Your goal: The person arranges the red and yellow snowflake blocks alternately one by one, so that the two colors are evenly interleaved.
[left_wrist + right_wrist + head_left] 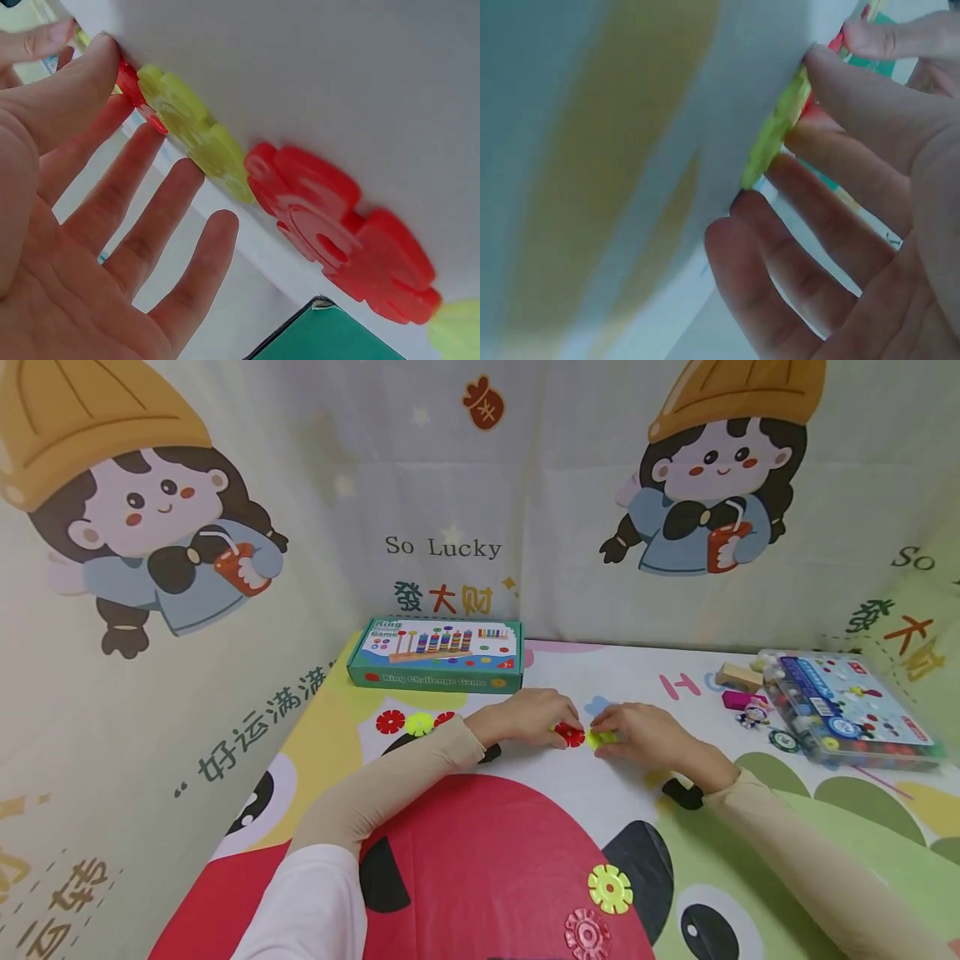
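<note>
My left hand (pixel 536 718) pinches a red notched flower-shaped building disc (pixel 572 735) between thumb and fingers. Just to its right, my right hand (pixel 648 735) pinches a yellow-green disc (pixel 602 738) of the same kind. In the left wrist view, a yellow-green disc (pixel 191 127) and a bigger-looking red disc (pixel 345 232) run on in a row from the pinched one. At the row's left end lie a red disc (pixel 390 721) and a yellow-green disc (pixel 418 723); my left arm hides its middle. Whether the two pinched discs are joined I cannot tell.
Nearer the front lie a loose yellow-green disc (pixel 611 888) and a red disc (pixel 587 933). A green game box (pixel 435 656) stands at the back. To the right are a clear plastic case (pixel 862 710), a wooden block (pixel 738 677), a magenta block (pixel 738 700) and a small figure (pixel 753 714).
</note>
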Motion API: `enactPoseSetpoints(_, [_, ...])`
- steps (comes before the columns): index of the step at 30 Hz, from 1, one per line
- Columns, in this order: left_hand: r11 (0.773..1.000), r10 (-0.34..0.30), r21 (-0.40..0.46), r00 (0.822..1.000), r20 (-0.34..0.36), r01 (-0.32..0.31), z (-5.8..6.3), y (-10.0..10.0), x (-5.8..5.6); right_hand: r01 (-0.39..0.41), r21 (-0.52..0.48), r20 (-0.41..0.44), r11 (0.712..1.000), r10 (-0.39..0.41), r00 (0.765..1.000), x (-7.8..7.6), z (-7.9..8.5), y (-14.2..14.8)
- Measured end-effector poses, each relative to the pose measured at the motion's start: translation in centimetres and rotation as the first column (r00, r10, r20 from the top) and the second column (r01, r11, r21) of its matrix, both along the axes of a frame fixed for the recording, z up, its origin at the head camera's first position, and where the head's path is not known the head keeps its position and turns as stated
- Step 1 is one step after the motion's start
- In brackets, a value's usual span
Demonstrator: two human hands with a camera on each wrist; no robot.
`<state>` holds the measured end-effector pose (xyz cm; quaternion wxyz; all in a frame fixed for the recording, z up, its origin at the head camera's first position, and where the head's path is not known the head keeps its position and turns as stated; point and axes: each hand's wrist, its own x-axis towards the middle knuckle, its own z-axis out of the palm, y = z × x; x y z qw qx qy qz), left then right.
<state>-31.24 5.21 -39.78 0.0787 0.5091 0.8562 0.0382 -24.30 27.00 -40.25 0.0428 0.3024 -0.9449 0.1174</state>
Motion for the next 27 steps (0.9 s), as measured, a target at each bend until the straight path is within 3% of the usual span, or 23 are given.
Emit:
enactPoseSetpoints(4, [1.000, 0.011, -0.005, 1.000, 0.010, -0.011, 0.1, 0.0, 0.0, -0.012, -0.013, -0.006, 1.000, 0.012, 1.000, 2.2, -0.2, -0.1])
enactPoseSetpoints(8, [1.000, 0.021, -0.014, 0.999, 0.035, -0.020, 0.2, 0.3, 0.1, -0.117, -0.041, 0.073, 0.992, 0.120, 0.990, 6.3, 0.1, -1.1])
enactPoseSetpoints(10, [1.000, 0.018, -0.015, 0.999, 0.046, -0.017, 0.1, 0.8, 0.2, -0.175, -0.057, 0.177, 0.983, 0.182, 0.967, 8.6, 0.5, -1.4])
enactPoseSetpoints(13, [0.999, -0.018, -0.033, 1.000, 0.024, 0.019, -0.3, 2.3, 0.3, -0.222, -0.099, 0.347, 0.970, 0.243, 0.906, 11.7, 0.8, -1.5])
enactPoseSetpoints(15, [0.998, -0.046, -0.051, 0.999, 0.002, 0.046, -0.5, 3.3, 0.6, -0.244, -0.115, 0.383, 0.963, 0.269, 0.883, 13.3, 0.8, -1.4])
enactPoseSetpoints(17, [0.996, -0.070, -0.061, 0.997, -0.016, 0.069, -0.8, 4.1, 0.7, -0.250, -0.115, 0.364, 0.961, 0.275, 0.890, 14.6, 0.6, -1.5])
enactPoseSetpoints(21, [0.995, -0.074, -0.071, 0.997, -0.027, 0.072, -0.9, 4.7, 1.1, -0.260, -0.066, 0.235, 0.963, 0.268, 0.934, 16.1, -0.1, -1.9])
enactPoseSetpoints(24, [0.994, -0.066, -0.088, 0.997, -0.037, 0.063, -0.6, 4.8, 1.3, -0.251, -0.057, 0.175, 0.966, 0.257, 0.950, 16.4, -0.5, -2.2])
enactPoseSetpoints(27, [0.994, -0.064, -0.089, 0.997, -0.050, 0.059, -0.2, 4.7, 1.4, -0.216, -0.067, 0.167, 0.974, 0.225, 0.960, 16.2, -0.7, -2.3])
